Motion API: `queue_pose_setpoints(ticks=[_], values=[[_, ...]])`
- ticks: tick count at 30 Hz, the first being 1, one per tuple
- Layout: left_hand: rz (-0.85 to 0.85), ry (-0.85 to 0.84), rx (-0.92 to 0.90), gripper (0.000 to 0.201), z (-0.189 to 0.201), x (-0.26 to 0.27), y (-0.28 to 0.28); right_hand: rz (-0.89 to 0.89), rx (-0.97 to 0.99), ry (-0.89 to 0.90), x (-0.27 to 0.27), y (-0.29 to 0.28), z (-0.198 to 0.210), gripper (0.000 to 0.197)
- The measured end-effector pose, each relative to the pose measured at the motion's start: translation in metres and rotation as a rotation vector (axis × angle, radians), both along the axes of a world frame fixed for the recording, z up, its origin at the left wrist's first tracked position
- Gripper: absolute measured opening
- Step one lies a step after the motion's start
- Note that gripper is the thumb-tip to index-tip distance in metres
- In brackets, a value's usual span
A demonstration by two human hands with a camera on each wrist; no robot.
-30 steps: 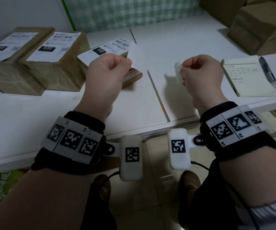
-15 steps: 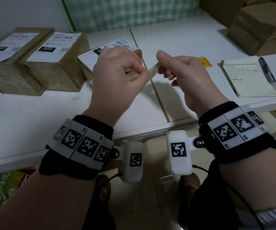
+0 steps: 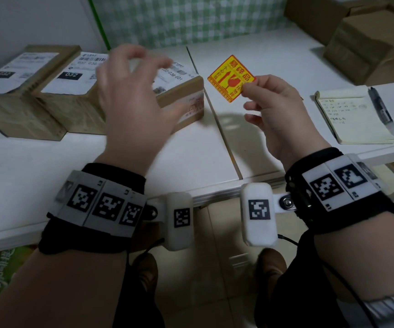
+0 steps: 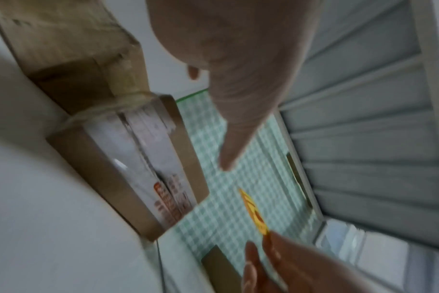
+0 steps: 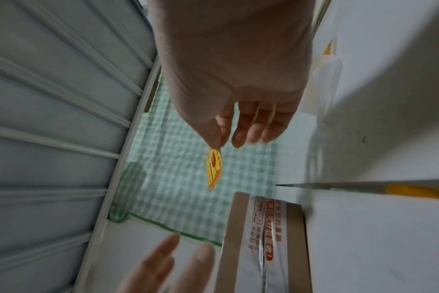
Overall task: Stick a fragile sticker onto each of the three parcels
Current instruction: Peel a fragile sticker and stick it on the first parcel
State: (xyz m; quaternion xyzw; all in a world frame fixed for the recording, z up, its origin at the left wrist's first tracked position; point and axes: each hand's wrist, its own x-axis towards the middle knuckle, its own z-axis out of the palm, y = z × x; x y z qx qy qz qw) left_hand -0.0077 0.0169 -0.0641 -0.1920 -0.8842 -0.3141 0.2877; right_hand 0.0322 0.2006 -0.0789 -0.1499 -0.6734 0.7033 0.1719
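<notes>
Peeled and free: fragile sticker (image 3: 231, 78), held in the air above the table (image 3: 215, 150), just right of the nearest parcel (image 3: 191, 102) and not touching it. Pinched at its lower corner between thumb and forefinger of the right hand (image 3: 278, 114), other fingers loosely curled beneath; seen edge-on in both wrist views (image 5: 214, 168) (image 4: 253, 212).

Change over the last half second: hands formerly joined at mid-table, both nipping a pale strip; now parted, printed face of the sticker turned toward the head camera. Left hand (image 3: 134, 95) released, fingers spread and holding nothing, motion-blurred over the top of the nearest parcel.

Meaning for the task: peeling step apparently done, placement step in hand. Left hand probably on its way to steady the box, though the blur makes contact impossible to confirm. No yellow sticker visible on the top of the middle parcel (image 3: 73, 91) or the far-left parcel (image 3: 18, 74), so likely all three still to do.

Writing:
- Sticker: yellow ground, red print, characters 易碎品 along one edge, broken-glass symbol and upward arrows below; smaller characters too fine to read.
- Far-left and middle parcels: white shipping labels, each with "032" in white on a black field, barcodes above.
- Nearest parcel: label reading "032-036-" followed by unclear characters; red-printed clear tape down the side, illegible.
- Notebook (image 3: 352, 114) with pen (image 3: 380, 107) at right: handwritten lines, unreadable.
</notes>
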Motion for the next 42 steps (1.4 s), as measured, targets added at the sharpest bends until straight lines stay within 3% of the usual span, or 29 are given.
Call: queue_pose_setpoints(ticks=[5,9,18,23,27,31,36,39,42], values=[[0.024,-0.404,0.156,0.088,-0.006,-0.018,-0.023,0.157,-0.151,-0.014,-0.012,-0.008,-0.004,0.017],[-0.039,-0.534,0.169,0.090,-0.010,-0.024,-0.030,0.242,-0.177,-0.046,-0.020,-0.017,-0.007,0.011],[-0.068,-0.558,0.197,0.070,-0.005,-0.016,-0.033,0.278,-0.150,-0.049,-0.018,-0.020,-0.007,0.023],[-0.200,-0.701,0.599,0.050,0.003,-0.016,-0.034,0.214,-0.132,0.016,-0.013,-0.010,0.001,0.019],[-0.230,-0.791,0.701,0.027,0.004,-0.018,-0.032,0.203,-0.119,0.062,-0.010,-0.009,0.005,0.022],[-0.243,-0.723,0.646,0.013,-0.001,-0.017,-0.026,0.257,-0.114,0.069,-0.008,-0.012,0.009,0.025],[-0.306,-0.482,0.418,0.037,-0.002,-0.013,-0.025,0.275,0.050,0.035,-0.007,-0.010,0.010,0.023],[-0.360,-0.293,0.270,0.036,0.001,-0.007,-0.019,0.292,0.148,0.046,-0.004,-0.010,0.012,0.026],[-0.382,-0.255,0.215,0.036,0.000,-0.006,-0.015,0.291,0.253,0.050,-0.002,-0.012,0.013,0.025]])
